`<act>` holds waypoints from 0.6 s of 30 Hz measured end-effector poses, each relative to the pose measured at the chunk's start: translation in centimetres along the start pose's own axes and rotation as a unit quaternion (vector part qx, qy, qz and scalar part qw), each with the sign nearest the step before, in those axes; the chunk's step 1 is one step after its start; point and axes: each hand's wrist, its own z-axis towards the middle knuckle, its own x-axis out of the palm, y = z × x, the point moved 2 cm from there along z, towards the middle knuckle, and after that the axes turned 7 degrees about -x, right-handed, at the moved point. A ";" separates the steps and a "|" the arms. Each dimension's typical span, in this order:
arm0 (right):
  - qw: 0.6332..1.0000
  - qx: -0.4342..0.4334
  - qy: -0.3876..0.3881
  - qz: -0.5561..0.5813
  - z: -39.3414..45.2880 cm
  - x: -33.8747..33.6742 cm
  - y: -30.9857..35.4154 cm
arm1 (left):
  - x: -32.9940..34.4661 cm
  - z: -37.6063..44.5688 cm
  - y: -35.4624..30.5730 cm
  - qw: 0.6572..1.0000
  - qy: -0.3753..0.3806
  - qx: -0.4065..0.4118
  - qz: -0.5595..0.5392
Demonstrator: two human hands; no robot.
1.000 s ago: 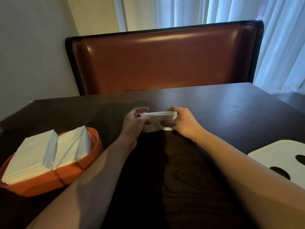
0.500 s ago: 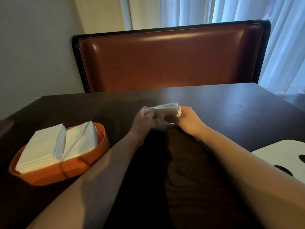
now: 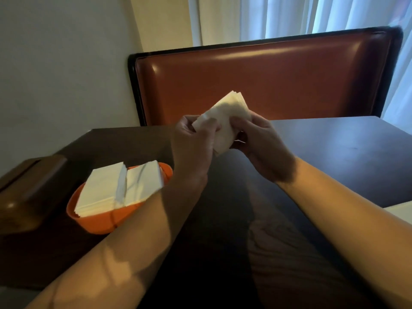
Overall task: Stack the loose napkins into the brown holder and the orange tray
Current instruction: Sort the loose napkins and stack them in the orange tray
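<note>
A small stack of white paper napkins (image 3: 225, 121) is held in the air above the dark wooden table (image 3: 323, 157), gripped from both sides. The left hand (image 3: 194, 143) is curled round the stack's left edge, with the thumb laid across the upper face and the fingers hidden behind. The right hand (image 3: 260, 143) is curled round the right edge, its thumb pressed against the front of the stack and its fingers tucked beneath. The stack is tilted, with its far corner raised toward the upper right, where the layered edges are fanned slightly apart. Both forearms are extended from the lower corners of the view and are lifted off the table.

To the left of the left forearm, an orange oval plastic tray (image 3: 100, 221) is set on the table. Two piles of white folded napkins (image 3: 120, 188) are lying side by side in it, rising above its rim; the right pile is partly covered by the forearm. Just beside the tray, at the left edge of the view, a brown wooden holder with a glossy rounded top (image 3: 26, 190) is standing on the table; its contents cannot be made out.

At the right edge, a sliver of a pale flat object (image 3: 399, 209) is seen behind the right forearm. Beyond the table, a reddish-brown leather bench back with a dark frame (image 3: 267, 79) is placed against a plain light wall (image 3: 62, 70), and white sheer curtains (image 3: 312, 14) are hung behind it.
</note>
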 end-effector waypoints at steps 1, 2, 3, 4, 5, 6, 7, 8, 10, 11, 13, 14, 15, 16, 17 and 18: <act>1.000 0.012 0.013 0.004 0.3 1.1 0.1 | -1.1 0.0 -0.6 1.000 -0.009 0.023 0.017; 1.000 0.024 0.020 0.000 0.6 2.2 0.1 | -2.4 0.1 -1.0 0.998 -0.017 0.042 0.035; 0.999 0.031 0.023 -0.008 1.1 3.5 0.1 | -3.9 0.4 -1.4 0.997 -0.027 0.058 0.048; 0.999 0.036 0.021 -0.017 1.5 4.4 0.0 | -5.2 0.7 -1.5 0.996 -0.037 0.063 0.057; 0.999 0.043 0.017 -0.022 1.9 5.5 -0.1 | -6.6 1.2 -1.7 0.994 -0.050 0.062 0.068; 0.998 0.056 0.011 -0.022 2.4 6.7 -0.3 | -8.2 1.8 -1.9 0.993 -0.058 0.051 0.085; 0.997 0.073 0.003 -0.016 2.6 7.5 -0.5 | -9.2 2.2 -2.1 0.993 -0.053 0.027 0.105; 0.996 0.089 -0.005 -0.012 2.9 8.7 -0.8 | -10.5 2.7 -2.4 0.991 -0.042 -0.004 0.125; 0.993 0.119 -0.014 -0.024 3.2 10.7 -1.4 | -12.7 3.3 -2.9 0.984 -0.031 -0.055 0.167; 0.990 0.131 -0.012 -0.048 3.2 11.4 -1.8 | -13.6 3.4 -3.0 0.979 -0.028 -0.067 0.191; 0.982 0.152 0.016 -0.111 3.2 13.0 -2.5 | -15.2 3.5 -3.0 0.968 -0.006 -0.075 0.241; 0.977 0.164 0.034 -0.134 3.1 13.4 -2.9 | -15.6 3.6 -2.8 0.960 0.011 -0.077 0.269; 0.971 0.178 0.051 -0.153 3.0 14.1 -3.4 | -16.2 3.8 -2.6 0.950 0.021 -0.084 0.299; 0.964 0.189 0.062 -0.174 2.9 14.5 -3.7 | -16.7 4.0 -2.2 0.939 0.031 -0.094 0.328; 0.958 0.196 0.070 -0.198 2.8 14.8 -4.0 | -16.9 4.1 -1.9 0.928 0.040 -0.102 0.356; 0.952 0.198 0.077 -0.220 2.7 15.0 -4.3 | -17.3 4.2 -1.5 0.919 0.052 -0.100 0.378</act>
